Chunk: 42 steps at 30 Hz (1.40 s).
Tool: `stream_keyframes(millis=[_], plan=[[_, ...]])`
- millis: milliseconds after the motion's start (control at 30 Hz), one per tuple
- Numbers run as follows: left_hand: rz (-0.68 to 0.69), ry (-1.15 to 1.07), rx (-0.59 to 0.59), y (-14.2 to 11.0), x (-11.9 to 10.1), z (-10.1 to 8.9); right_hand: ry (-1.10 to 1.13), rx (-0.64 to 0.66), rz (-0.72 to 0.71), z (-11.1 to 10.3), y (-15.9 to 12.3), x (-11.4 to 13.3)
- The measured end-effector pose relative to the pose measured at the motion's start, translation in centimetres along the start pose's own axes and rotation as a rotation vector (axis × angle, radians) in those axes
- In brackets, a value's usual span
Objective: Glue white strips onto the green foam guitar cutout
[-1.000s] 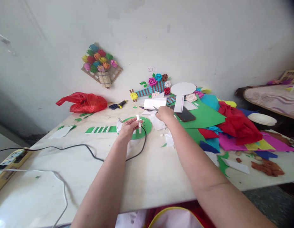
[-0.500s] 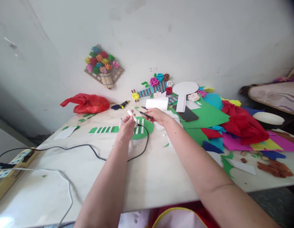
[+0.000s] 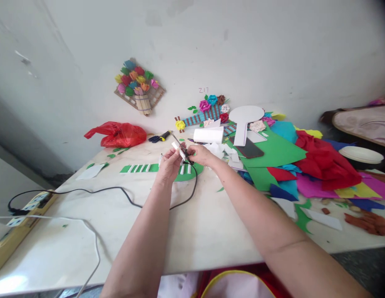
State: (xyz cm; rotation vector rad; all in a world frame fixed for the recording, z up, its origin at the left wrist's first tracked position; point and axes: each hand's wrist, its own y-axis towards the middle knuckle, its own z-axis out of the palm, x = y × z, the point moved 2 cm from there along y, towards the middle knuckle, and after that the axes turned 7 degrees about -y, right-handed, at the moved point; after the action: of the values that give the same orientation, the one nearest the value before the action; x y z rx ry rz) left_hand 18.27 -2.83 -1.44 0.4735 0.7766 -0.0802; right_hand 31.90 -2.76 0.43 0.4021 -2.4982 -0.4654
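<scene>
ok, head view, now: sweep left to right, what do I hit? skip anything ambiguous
power strip → red bag → left hand → right hand → white cutout → white dish

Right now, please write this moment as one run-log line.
left hand: pinching white strip | right hand: holding scissors at strip | below: green cutout bearing white pieces
</scene>
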Motion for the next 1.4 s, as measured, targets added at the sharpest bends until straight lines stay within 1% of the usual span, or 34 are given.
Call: stream_keyframes(millis=[133, 200, 367, 500, 600, 633, 700, 800, 867, 1033, 1200, 1300, 1400], plan=[[-0.018, -0.041, 0.032, 0.0, 0.0, 0.2, 0.071, -0.064, 0.005, 0.4, -0.1, -0.3], [-0.033, -0.055, 0.037, 0.0, 0.0, 0.2, 0.109, -0.077, 0.026, 0.3, -0.2, -0.2], [-0.034, -0.064, 0.035, 0.0, 0.1, 0.2, 0.297, 0.034, 0.185, 0.0, -0.8, 0.4], [0.009, -0.039, -0.022, 0.2, -0.1, -0.3, 0.489, 0.025, 0.19, -0.5, -0.9, 0.5], [0.059, 0.088, -0.055, 0.5, -0.5, -1.0, 0.636, 0.065, 0.184, -1.1, -1.0, 0.3], [0.068, 0.144, -0.045, 0.5, -0.6, -1.1, 0.671, 0.067, 0.188, -1.4, -1.1, 0.2], [0.061, 0.233, 0.013, 0.4, -0.8, -1.2, 0.748, 0.027, 0.188, -1.9, -1.1, 0.2], [-0.007, 0.307, 0.121, 0.1, -0.8, -0.9, 0.901, -0.028, 0.119, -2.5, -0.9, 0.5], [-0.048, 0.362, 0.151, -0.2, -0.8, -0.5, 0.968, -0.023, 0.075, -2.6, -0.8, 0.9], [-0.115, 0.472, 0.132, -0.6, -0.8, 0.2, 0.933, -0.044, 0.11, -2.5, -0.8, 1.3], [-0.104, 0.484, 0.145, -0.6, -0.8, 0.2, 0.923, -0.082, 0.06, -2.1, -0.7, 1.3], [-0.083, 0.483, 0.132, -0.5, -0.6, -0.1, 0.911, -0.068, 0.038, -2.1, -0.8, 1.5], [-0.095, 0.465, 0.129, -0.4, -0.6, -0.4, 0.842, -0.019, 0.059, -2.3, -0.8, 1.1]])
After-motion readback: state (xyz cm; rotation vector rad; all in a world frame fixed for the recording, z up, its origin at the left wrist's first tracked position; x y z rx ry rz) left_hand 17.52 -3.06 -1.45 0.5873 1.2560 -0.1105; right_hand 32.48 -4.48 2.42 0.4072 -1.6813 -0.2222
